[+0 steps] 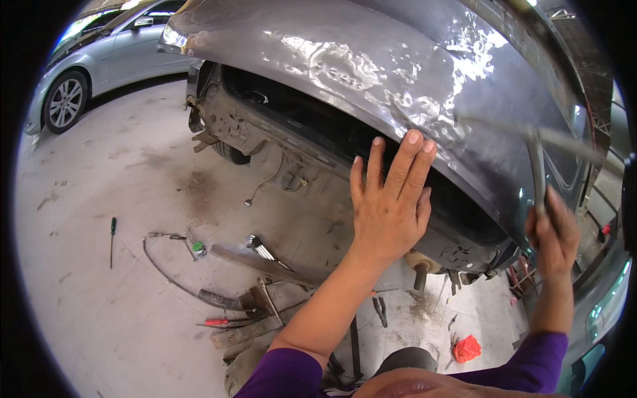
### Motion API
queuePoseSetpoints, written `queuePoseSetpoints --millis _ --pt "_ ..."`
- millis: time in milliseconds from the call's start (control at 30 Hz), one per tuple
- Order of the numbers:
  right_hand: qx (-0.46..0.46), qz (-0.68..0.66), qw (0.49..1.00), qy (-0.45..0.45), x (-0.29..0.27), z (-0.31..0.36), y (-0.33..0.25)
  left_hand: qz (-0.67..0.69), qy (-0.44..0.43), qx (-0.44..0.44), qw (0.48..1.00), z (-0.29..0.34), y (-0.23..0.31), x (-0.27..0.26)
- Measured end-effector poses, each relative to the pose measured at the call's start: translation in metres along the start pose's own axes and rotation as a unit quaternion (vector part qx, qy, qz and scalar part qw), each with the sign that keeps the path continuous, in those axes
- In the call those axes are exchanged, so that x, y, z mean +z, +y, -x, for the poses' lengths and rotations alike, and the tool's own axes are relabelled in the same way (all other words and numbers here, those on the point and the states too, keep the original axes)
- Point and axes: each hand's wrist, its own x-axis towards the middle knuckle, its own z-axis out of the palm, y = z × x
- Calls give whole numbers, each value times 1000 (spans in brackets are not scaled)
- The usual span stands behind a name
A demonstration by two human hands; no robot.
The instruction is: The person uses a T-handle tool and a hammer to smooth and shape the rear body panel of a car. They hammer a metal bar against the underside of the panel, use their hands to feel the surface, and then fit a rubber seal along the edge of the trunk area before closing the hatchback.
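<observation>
A grey car's raised lid or rear panel (398, 36) spans the upper part of the view. Shiny, bare-looking, dented patches (342, 71) mark its surface. My left hand (391, 205) lies at the panel's lower edge, fingers stretched and slightly apart, the fingertips on the metal. Nothing is held in it. At the right, my right hand (556, 232) is closed round the handle of a body hammer (536, 166). The hammer's long, thin head is smeared by motion, in front of the panel's right part; whether it touches the metal, I cannot tell.
Below the panel lies the car's stripped rear end (259, 126), with a dark opening. On the pale floor are a screwdriver (112, 242), a red-handled tool (216, 322), pliers (380, 310), metal bars (262, 265) and a red bag-like bundle (466, 348). A silver car (126, 53) stands far left.
</observation>
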Motion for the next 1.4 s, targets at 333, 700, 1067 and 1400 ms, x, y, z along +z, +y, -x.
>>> queuePoseSetpoints --millis 333,700,1067,1400 --pt "-191 124 974 11 68 -149 -30 40 -43 -10 998 -4 2 -18" --pt "-234 189 953 -43 97 -190 -49 38 -40 -13 998 -1 -2 -17" --pt "-300 208 930 -52 107 -211 -52 53 -31 -8 998 -2 -3 -18" --pt "-259 244 932 -66 135 -226 -81 55 -18 -2 998 -1 -6 -18"
